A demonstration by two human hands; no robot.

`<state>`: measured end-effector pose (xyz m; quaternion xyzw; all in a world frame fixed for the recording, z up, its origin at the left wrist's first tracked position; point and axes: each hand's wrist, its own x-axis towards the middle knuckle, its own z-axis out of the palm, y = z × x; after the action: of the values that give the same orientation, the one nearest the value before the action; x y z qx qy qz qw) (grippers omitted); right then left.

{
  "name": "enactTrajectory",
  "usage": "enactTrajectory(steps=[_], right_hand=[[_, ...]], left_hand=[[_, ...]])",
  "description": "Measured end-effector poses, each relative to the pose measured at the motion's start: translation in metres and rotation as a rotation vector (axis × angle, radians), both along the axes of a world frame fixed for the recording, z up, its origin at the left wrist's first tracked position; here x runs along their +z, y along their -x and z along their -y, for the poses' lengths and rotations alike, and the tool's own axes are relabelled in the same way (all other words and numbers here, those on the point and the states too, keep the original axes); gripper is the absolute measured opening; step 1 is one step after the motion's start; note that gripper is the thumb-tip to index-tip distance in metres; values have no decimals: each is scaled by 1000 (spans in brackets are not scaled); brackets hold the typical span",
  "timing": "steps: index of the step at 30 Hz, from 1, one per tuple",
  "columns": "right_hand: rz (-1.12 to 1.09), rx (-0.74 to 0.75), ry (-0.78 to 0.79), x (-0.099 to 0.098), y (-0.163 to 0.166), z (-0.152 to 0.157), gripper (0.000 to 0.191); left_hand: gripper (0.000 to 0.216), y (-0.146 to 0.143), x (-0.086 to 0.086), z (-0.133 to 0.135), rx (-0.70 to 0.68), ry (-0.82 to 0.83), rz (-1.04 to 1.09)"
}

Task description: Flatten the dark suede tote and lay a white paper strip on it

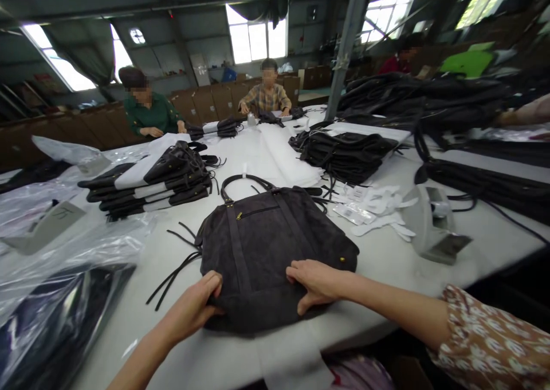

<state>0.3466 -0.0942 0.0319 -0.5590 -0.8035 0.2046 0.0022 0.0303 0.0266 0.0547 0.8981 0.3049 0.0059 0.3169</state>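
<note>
A dark grey handbag [275, 247] lies flat on the white table before me. Its looped handle points away from me, and a short zip crosses its front. My left hand [208, 298] grips the bag's lower left corner, with the thumb below and the fingers curled over it. On the lower right of the front, my right hand [315, 284] presses with bent fingers and thumb, pinching the fabric. Thin dark cords [174, 272] trail from the bag's left side. A white tag [244, 170] hangs on the handle.
Folded dark bags stand in stacks at left [154, 178] and right [348, 149]. A tape dispenser [438, 224] sits on the right beside white gloves [384, 201]. Plastic-wrapped goods [64, 310] lie at near left. Co-workers [148, 106] work across the table by a metal post [344, 52].
</note>
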Motion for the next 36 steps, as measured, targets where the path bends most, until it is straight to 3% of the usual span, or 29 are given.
enactTrajectory(steps=[3,6,8,10,15,18,20,26,32,36], right_hand=[[-32,40,-104,29,-25,8,67],[67,33,-254,53,-61,23,70],[134,68,-288,55,-81,31,66],[156,111,-301,46,-93,35,61],[153,150,-336,27,-101,32,52],[138,169,-342,29,-104,28,55],[119,167,-334,32,-108,26,56],[20,31,-251,35,-119,18,42],[-86,-181,-183,39,-133,13,37],[-116,-207,-164,36,-134,7,29]], left_hand=[[24,2,9,14,24,-169,-183],[60,-3,16,41,69,-521,-329],[86,-13,13,58,35,-665,-339],[97,-26,4,66,-45,-700,-358],[89,-45,-16,55,-175,-692,-459],[103,-39,-13,48,-267,-680,-441],[97,-35,-8,45,-292,-660,-443],[78,-29,7,16,-219,-442,-488],[19,-18,32,-13,-61,-177,-278],[17,-16,33,-21,-47,-77,-171]])
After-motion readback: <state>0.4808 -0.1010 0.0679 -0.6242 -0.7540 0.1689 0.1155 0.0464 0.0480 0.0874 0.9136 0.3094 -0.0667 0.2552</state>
